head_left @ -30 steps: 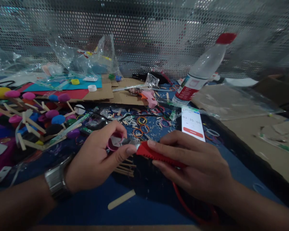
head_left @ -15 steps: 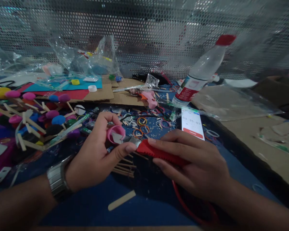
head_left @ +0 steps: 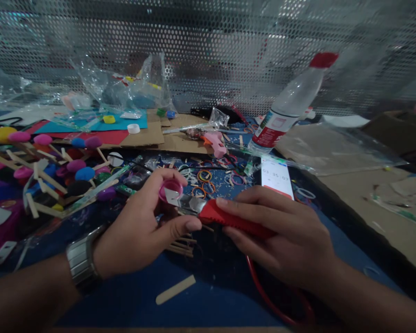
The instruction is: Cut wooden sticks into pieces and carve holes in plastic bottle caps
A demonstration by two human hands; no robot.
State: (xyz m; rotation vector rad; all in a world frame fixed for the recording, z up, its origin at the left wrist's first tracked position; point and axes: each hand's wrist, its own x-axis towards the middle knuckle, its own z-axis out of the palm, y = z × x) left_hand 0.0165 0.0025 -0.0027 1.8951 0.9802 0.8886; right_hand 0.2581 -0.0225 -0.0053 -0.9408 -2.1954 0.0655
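In my left hand [head_left: 135,236] is a small pink plastic bottle cap [head_left: 180,185], its hollow side turned toward me and pinched between bent fingers, with the thumb stretched out below. My right hand [head_left: 284,236] grips a red utility knife [head_left: 235,219] by its handle. The knife's metal blade [head_left: 185,202] points left, its tip overlapping the inside of the cap. Several thin wooden sticks [head_left: 182,246] lie under my left thumb. A flat craft stick [head_left: 175,289] rests on the blue table in front of me.
Left stand bottle caps with sticks [head_left: 85,174]. Rubber bands [head_left: 204,175] and scraps lie behind my hands. A phone [head_left: 275,173] shows a timer. A plastic bottle [head_left: 287,106] leans at back right, beside a pink-orange tool [head_left: 215,143]. A red loop [head_left: 260,282] curves below my right hand.
The pink cap has moved slightly right and tipped. My left thumb has dropped away from the blade, and more of the metal shows. The knife has shifted slightly right.
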